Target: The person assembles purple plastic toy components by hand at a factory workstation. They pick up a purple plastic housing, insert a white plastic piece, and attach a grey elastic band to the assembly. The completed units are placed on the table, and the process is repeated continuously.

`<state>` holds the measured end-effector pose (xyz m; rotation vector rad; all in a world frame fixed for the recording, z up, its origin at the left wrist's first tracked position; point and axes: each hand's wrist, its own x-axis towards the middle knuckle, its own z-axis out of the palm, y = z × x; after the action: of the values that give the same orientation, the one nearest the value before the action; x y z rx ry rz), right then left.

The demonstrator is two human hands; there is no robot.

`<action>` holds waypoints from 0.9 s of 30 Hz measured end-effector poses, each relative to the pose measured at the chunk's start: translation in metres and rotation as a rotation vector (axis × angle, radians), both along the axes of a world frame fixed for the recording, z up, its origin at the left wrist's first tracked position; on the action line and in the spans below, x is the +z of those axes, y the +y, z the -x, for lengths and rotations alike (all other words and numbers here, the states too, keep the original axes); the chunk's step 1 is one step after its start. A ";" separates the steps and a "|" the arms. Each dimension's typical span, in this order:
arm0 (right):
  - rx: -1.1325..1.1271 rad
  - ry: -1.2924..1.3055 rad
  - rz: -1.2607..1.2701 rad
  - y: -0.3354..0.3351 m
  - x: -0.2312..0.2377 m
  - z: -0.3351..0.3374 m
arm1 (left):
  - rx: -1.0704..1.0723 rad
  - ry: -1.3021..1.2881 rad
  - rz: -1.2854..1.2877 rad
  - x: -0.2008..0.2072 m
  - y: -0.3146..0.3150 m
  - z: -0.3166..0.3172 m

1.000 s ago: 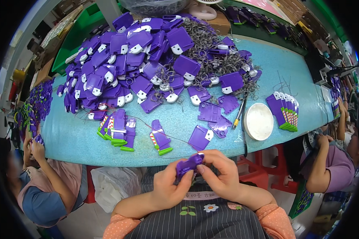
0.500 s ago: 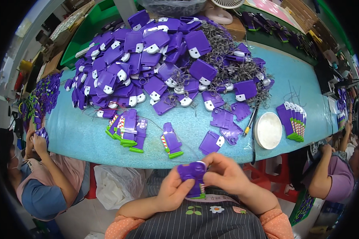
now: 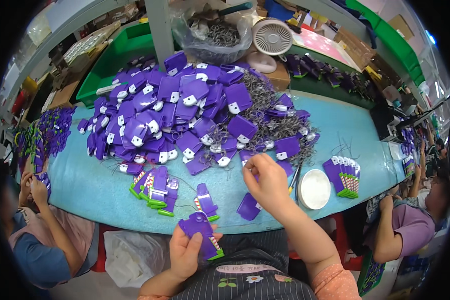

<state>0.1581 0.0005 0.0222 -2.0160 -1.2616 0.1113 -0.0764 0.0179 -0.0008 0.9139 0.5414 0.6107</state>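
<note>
My left hand (image 3: 184,254) grips a flat purple plastic case (image 3: 197,228) with a striped strip and a green end, held at the table's front edge. My right hand (image 3: 269,184) reaches over the table at the front of the pile, fingers curled downward among purple pieces. Whatever its fingertips hold, if anything, is hidden. Just below that hand lies a purple piece with a white corner (image 3: 248,206). Beyond my left hand lies another purple case with stripes and a green end (image 3: 206,199). Left of it is a small stack of similar cases (image 3: 157,187).
A large heap of purple and white pieces (image 3: 150,107) covers the back left, with grey metal rings (image 3: 265,95) beside it. To the right are a white round dish (image 3: 314,189) and a row of finished-looking cases (image 3: 342,176). People sit at both sides.
My right hand has left the purple case and moved forward to the loose pieces by the heap. My left hand keeps the case, now lower left. The view has tilted up.
</note>
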 end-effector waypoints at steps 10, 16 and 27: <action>0.110 -0.119 0.227 0.000 -0.017 0.001 | -0.035 0.063 -0.003 0.006 -0.008 -0.012; 0.066 -0.162 0.144 0.007 -0.009 -0.001 | 0.062 -0.003 -0.025 -0.003 0.003 0.006; 0.049 0.083 0.188 -0.010 0.001 0.006 | 0.053 0.004 0.014 -0.008 0.013 0.000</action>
<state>0.1518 -0.0094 0.0233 -2.1159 -1.2886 0.3455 -0.0765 0.0307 -0.0090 0.8902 0.5742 0.6526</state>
